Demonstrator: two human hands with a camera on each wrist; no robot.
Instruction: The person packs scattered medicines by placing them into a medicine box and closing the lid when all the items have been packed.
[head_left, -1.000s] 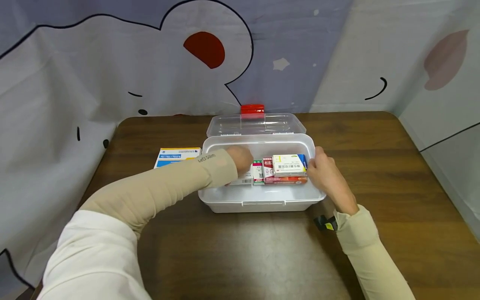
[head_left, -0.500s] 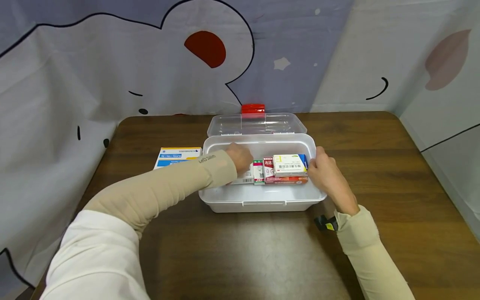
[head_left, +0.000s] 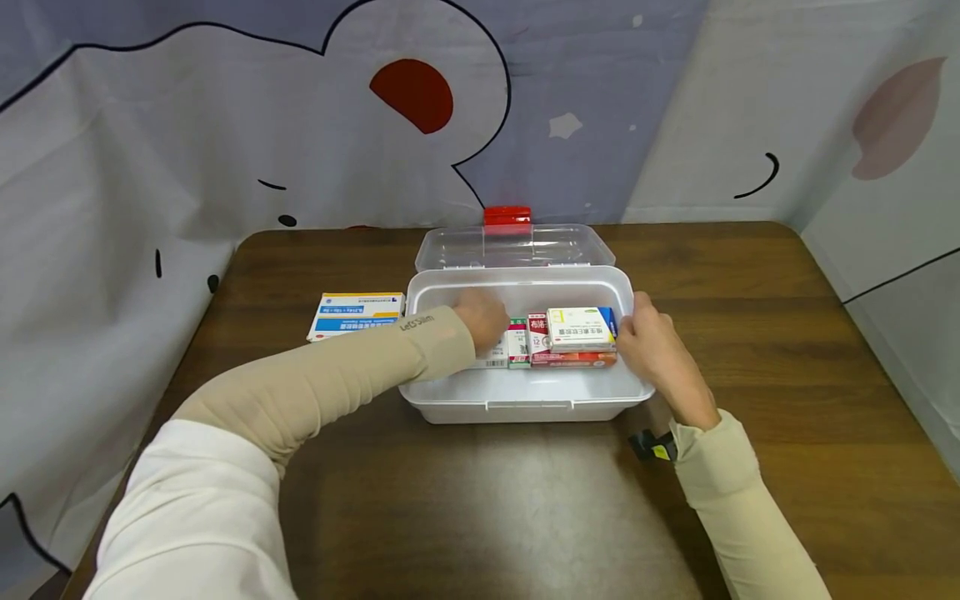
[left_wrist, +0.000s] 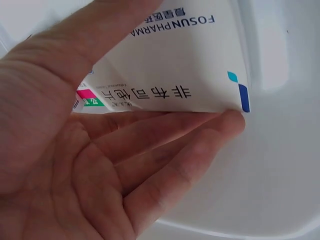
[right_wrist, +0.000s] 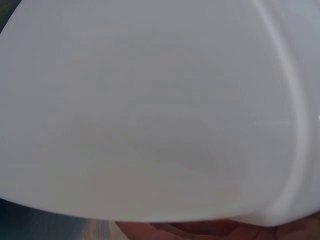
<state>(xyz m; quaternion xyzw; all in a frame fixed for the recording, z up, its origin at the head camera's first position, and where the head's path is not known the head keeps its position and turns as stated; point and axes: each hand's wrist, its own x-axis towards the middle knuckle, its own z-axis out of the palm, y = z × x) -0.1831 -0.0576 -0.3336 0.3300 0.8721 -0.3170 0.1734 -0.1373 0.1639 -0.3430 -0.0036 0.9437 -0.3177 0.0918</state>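
Observation:
A white plastic storage box (head_left: 528,392) stands open on the table, with several medicine boxes in it. My left hand (head_left: 482,319) is inside its left part. In the left wrist view, the thumb and fingers hold a white medicine box (left_wrist: 165,65) marked FOSUN PHARMA. Beside that lie a green-and-pink medicine box (head_left: 517,346) and a red one (head_left: 573,360). A white-and-yellow medicine box (head_left: 581,329) lies on top of the red one. My right hand (head_left: 660,354) grips the storage box's right end; the right wrist view mostly shows white plastic (right_wrist: 150,100).
Left of the storage box, a blue, white and yellow medicine box (head_left: 352,315) lies on the brown table (head_left: 487,508). The clear lid (head_left: 517,247) with its red handle (head_left: 507,217) is folded back towards the printed cloth (head_left: 585,100).
My left hand moves only very slightly inside the storage box. The right hand stays at the right end, and the medicine boxes keep their places.

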